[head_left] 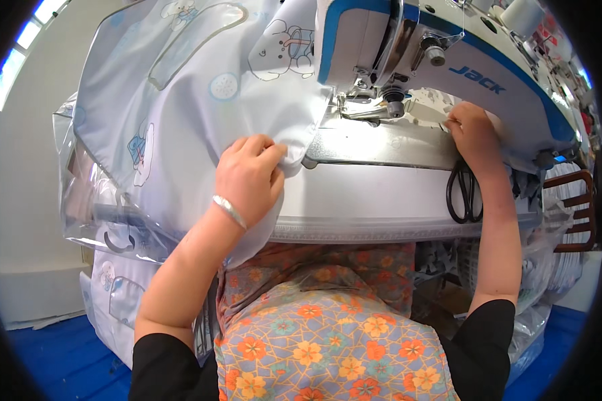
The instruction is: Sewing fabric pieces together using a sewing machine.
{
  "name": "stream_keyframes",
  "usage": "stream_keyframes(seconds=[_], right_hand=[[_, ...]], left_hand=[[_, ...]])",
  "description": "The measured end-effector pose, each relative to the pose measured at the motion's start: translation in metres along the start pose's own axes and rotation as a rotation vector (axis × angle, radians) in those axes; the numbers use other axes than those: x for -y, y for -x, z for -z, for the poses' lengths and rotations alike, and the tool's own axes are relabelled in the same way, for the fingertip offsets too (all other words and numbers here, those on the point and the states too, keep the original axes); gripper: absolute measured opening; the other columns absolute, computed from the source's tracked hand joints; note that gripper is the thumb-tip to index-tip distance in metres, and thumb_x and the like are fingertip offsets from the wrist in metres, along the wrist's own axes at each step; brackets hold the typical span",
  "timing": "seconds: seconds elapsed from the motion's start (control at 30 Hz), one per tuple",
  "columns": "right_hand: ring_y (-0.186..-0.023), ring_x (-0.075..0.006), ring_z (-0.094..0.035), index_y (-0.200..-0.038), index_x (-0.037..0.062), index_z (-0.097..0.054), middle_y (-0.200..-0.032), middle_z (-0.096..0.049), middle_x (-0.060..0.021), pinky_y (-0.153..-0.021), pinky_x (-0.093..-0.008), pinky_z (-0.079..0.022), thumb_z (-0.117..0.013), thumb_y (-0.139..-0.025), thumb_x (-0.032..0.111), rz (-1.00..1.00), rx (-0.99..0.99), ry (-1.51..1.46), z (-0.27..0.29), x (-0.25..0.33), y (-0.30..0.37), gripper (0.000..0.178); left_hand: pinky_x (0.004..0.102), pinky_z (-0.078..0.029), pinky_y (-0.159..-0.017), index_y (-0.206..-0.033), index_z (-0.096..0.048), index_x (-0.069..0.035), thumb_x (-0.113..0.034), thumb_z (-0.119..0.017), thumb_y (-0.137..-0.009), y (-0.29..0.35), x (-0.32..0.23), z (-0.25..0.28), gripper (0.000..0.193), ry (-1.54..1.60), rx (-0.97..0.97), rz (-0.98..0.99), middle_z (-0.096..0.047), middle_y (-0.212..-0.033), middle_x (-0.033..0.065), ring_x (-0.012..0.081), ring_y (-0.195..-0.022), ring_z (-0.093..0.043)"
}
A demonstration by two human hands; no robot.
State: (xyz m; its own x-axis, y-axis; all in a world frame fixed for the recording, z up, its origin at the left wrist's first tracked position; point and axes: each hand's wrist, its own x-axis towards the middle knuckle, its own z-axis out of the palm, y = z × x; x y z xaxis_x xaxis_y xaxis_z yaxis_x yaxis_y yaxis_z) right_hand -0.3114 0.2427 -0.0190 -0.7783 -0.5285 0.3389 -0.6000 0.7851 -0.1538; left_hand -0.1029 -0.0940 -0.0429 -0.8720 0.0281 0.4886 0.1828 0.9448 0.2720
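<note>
A large pale satin-like cloth [180,134] printed with cartoon animals spreads over the left of the sewing table. My left hand [251,174] is closed on its right edge, bunching the fabric beside the machine's metal bed. The white and blue sewing machine [475,60] stands at the right, and the cloth's edge reaches up to its presser foot [342,107]. Under the machine's arm, my right hand [473,134] is closed with the fingertips pinched together. What it holds, if anything, is too small to make out. A pale flat piece [425,112] lies near those fingertips.
A black cable loop [464,194] hangs by my right forearm. Clear plastic sheeting [100,214] covers the table's left end. Thread cones [523,17] stand atop the machine. A brown rack [572,207] and stacked white pieces stand at the right.
</note>
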Motion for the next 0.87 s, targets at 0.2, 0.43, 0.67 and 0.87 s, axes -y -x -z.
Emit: stream_keyframes(seconds=[0.2,0.43,0.67,0.87], right_hand=[[-0.095,-0.0341,-0.066,-0.092,0.0002,-0.064,-0.095,-0.069,-0.0148,-0.087,-0.039,-0.05,-0.076,-0.076,0.007,0.206,-0.103,-0.126,-0.01,0.034,-0.02,0.021],[-0.087,-0.0268,-0.066,-0.09,-0.0003,-0.064,-0.086,-0.065,-0.0144,-0.08,-0.0376,-0.05,-0.075,-0.079,0.015,-0.007,0.187,-0.323,-0.008,0.058,-0.03,0.022],[-0.069,-0.0299,-0.065,-0.089,0.0002,-0.07,-0.073,-0.065,-0.0184,-0.068,-0.0393,-0.048,-0.07,-0.085,0.024,-0.077,0.215,-0.143,0.0,0.069,-0.024,0.024],[-0.075,-0.0313,-0.069,-0.087,0.001,-0.072,-0.081,-0.069,-0.0204,-0.071,-0.0415,-0.049,-0.069,-0.085,0.02,-0.086,0.182,-0.111,0.005,0.053,-0.015,0.02]], left_hand=[[0.0415,-0.052,-0.089,-0.101,-0.068,-0.005,-0.022,-0.066,-0.078,-0.042,-0.001,-0.004,0.028,-0.019,0.101,-0.12,-0.062,-0.108,0.0137,0.0326,-0.106,-0.061],[0.0442,-0.049,-0.096,-0.113,-0.068,-0.005,-0.024,-0.067,-0.079,-0.08,0.019,-0.049,0.039,-0.136,0.242,0.007,-0.061,-0.125,0.0113,0.0287,-0.119,-0.056],[0.0425,-0.05,-0.092,-0.103,-0.074,-0.016,-0.007,-0.064,-0.079,-0.083,0.04,-0.062,0.028,-0.109,-0.137,-0.12,-0.066,-0.114,0.0047,0.0267,-0.11,-0.06],[0.038,-0.052,-0.089,-0.099,-0.077,-0.017,-0.008,-0.068,-0.078,-0.079,0.058,-0.056,0.025,-0.078,-0.021,-0.042,-0.068,-0.101,0.0008,0.0235,-0.1,-0.063]])
